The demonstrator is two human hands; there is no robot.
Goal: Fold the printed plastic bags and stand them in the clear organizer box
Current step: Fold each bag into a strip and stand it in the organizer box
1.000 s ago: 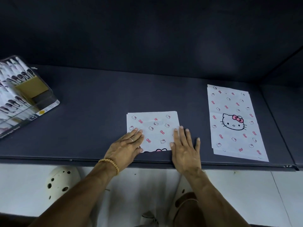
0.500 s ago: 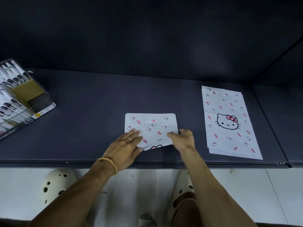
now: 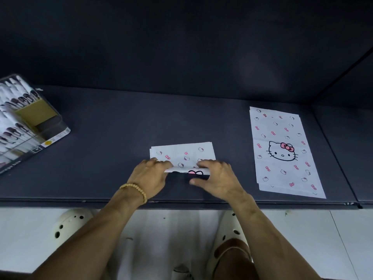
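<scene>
Both hands turn up the near edge of a white cat-printed plastic bag (image 3: 181,155).
Left hand (image 3: 150,174) and right hand (image 3: 217,177) pinch that edge; slick plastic may spring open if released uncreased.

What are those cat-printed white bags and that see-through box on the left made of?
The white cat-printed bag being folded and the flat stack of the same bags look like thin matte plastic film, though paper isn't ruled out: they crease sharply and lie flat. The clear organizer box looks like glossy rigid plastic; its contents show through its walls.
</scene>
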